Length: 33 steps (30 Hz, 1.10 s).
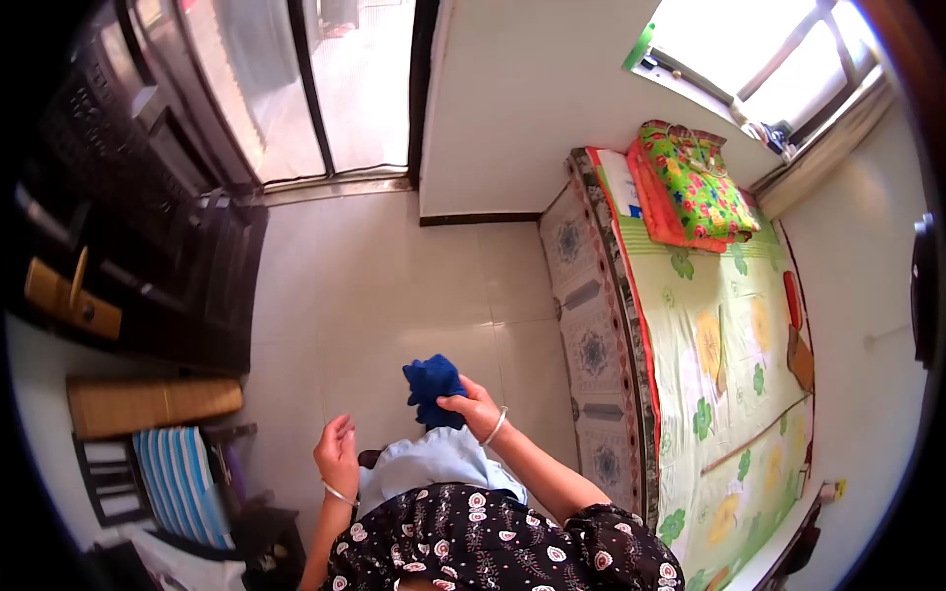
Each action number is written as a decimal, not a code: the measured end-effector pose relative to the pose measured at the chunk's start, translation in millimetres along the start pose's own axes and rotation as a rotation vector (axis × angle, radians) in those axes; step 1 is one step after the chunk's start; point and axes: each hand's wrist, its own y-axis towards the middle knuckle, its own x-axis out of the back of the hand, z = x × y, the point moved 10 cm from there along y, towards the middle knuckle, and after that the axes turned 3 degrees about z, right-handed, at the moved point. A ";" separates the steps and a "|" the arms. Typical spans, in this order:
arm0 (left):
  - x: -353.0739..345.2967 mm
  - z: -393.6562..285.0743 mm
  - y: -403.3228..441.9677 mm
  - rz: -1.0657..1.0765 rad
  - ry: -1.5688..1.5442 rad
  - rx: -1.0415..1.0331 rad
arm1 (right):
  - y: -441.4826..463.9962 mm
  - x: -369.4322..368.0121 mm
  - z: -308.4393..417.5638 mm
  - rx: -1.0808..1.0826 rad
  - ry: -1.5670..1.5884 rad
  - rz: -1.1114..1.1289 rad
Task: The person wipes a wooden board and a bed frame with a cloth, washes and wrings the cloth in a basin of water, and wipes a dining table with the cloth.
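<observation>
Head view: blue cloth, lower centre, bunched in right hand; left hand unladen, loosely extended; risk: loose folds could slip the one-handed hold, reaching floor.

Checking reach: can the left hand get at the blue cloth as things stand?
Probably yes: the left hand appears free and close by, with nothing visible between it and the blue cloth; the right hand grips the cloth's right side.

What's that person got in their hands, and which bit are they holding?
The right hand grips a bunched blue cloth by its right-hand edge, thumb on top. The left hand looks empty.
</observation>
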 end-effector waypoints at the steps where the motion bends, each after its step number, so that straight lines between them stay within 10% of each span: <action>1: 1.3 -0.4 15.7 -0.003 -0.011 0.018 | 20.6 2.0 1.8 -0.047 -0.070 0.022; 33: 30.7 -119.0 634.5 -0.002 0.054 -0.111 | 527.2 -54.7 221.5 0.041 -0.142 -0.079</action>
